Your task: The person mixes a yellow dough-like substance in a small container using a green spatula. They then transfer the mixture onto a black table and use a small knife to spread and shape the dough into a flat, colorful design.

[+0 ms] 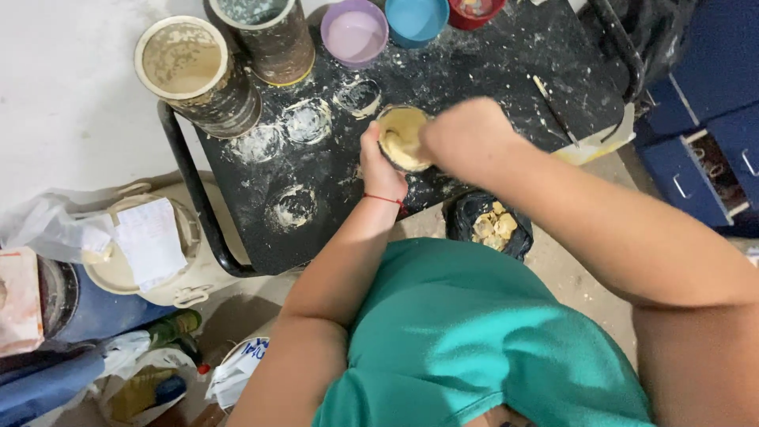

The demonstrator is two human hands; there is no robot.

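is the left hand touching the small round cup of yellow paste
Touching. The head view shows the left hand wrapped against the side of the small round cup, with no gap between them.

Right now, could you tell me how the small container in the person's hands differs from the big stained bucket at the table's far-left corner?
The small container is much smaller than the big stained bucket. The container is gripped by the left hand while the right hand is at its mouth; the bucket stands untouched. The container's inside looks pale yellow, the bucket's speckled tan. Both are round, open-topped and rest on the splattered black table.
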